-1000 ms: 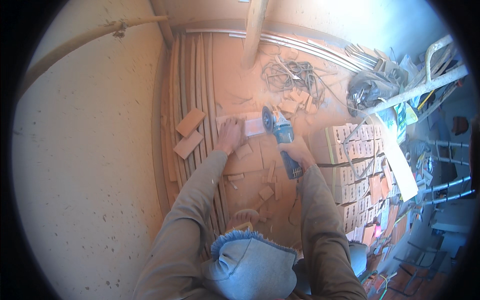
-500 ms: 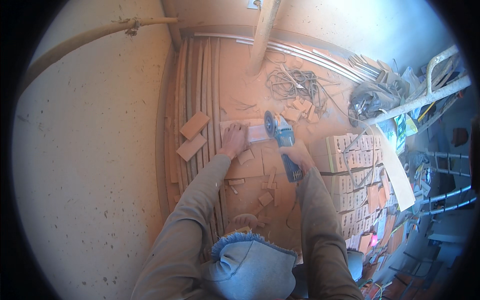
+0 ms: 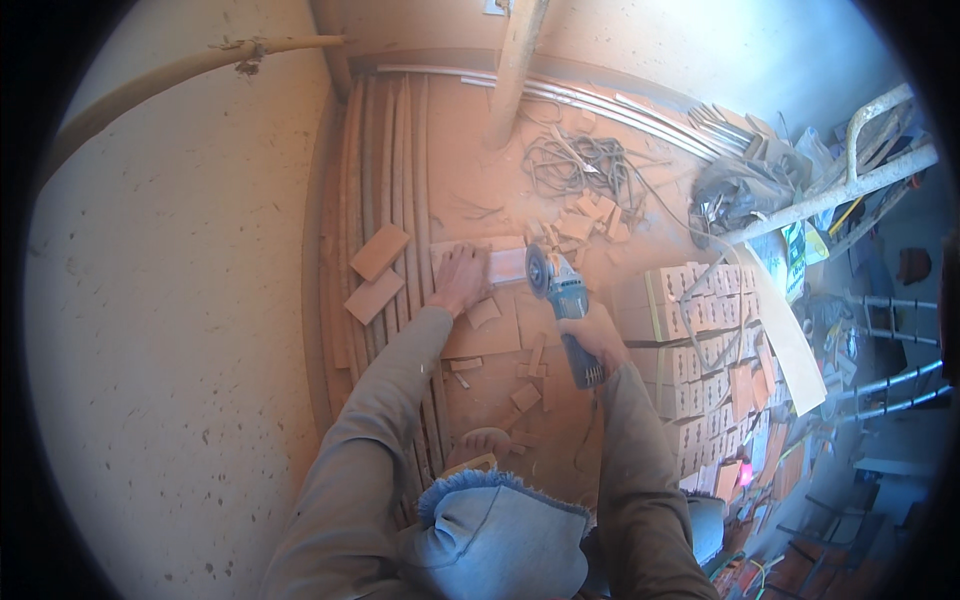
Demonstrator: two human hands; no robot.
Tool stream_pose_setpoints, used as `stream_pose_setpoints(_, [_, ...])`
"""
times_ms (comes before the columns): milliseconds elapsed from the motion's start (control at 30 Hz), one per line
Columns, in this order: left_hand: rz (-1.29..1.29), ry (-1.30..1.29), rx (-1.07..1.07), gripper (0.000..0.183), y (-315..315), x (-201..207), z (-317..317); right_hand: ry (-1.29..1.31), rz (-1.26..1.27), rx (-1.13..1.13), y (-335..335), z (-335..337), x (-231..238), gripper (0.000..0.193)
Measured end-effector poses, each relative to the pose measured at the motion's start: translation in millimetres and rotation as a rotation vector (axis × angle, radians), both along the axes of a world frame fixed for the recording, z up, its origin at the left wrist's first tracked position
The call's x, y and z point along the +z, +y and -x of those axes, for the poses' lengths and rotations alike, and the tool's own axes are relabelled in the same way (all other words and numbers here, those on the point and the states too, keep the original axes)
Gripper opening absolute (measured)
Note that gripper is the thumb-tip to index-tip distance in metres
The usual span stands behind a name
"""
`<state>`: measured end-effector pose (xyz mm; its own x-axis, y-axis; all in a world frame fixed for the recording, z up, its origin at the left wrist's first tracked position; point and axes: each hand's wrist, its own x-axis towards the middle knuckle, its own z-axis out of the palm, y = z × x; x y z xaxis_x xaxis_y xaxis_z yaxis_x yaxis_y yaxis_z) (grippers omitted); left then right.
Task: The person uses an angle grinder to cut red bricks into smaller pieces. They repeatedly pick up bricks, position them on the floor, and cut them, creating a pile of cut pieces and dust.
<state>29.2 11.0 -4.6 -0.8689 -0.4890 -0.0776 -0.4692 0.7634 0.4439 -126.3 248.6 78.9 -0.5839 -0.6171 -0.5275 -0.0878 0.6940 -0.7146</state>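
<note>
My right hand is closed around the body of a blue-green angle grinder. The grinder's round disc stands on edge at the right end of a pale, dust-covered tile; whether it touches the tile I cannot tell. My left hand lies on the left part of that tile with its fingers stretched out flat. A small tile offcut rests just below it. Two reddish tiles, an upper tile and a lower tile, lie on the long poles to the left.
Stacked tiles stand close to my right forearm. A tangled cable and broken tile pieces lie beyond the grinder. Long poles run along the left wall. A slanted post rises at the back. My bare foot is close by.
The grinder has come slightly toward me along the tile's right end. My left hand stays on the tile. The whole view has shifted a little.
</note>
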Motion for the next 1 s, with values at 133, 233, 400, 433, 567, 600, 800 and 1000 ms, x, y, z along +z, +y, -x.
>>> stream_pose_setpoints(133, [0.013,0.002,-0.009,0.060,-2.4,-3.6,1.3,0.009,-0.016,-0.008,6.7,-4.9,1.8,0.041])
stream_pose_setpoints(233, [0.009,0.021,-0.007,0.059,-2.5,-3.5,3.0,0.020,-0.039,-0.011,10.6,-4.3,0.6,0.040])
stream_pose_setpoints(400, [-0.009,0.032,0.011,0.060,-3.1,-4.2,4.9,-0.029,-0.021,-0.023,8.4,-2.8,0.9,0.041])
stream_pose_setpoints(433, [-0.017,0.026,0.013,0.060,-3.3,-4.2,6.0,-0.003,0.006,-0.022,8.4,-1.6,-1.5,0.039])
stream_pose_setpoints(567, [-0.053,-0.010,0.019,0.065,-4.1,1.7,5.7,0.067,0.115,0.004,-2.5,0.6,-3.7,0.040])
stream_pose_setpoints(600, [-0.055,-0.006,0.022,0.059,-3.3,4.7,6.0,0.076,0.146,0.012,-4.8,2.3,-5.0,0.042])
stream_pose_setpoints(800, [-0.063,0.028,0.053,0.049,0.0,7.5,5.7,0.046,0.026,-0.021,-19.0,10.6,-1.6,0.041])
stream_pose_setpoints(1000, [-0.048,0.044,0.053,0.048,-0.4,5.5,6.2,-0.006,-0.028,-0.001,-27.9,18.7,-0.5,0.043])
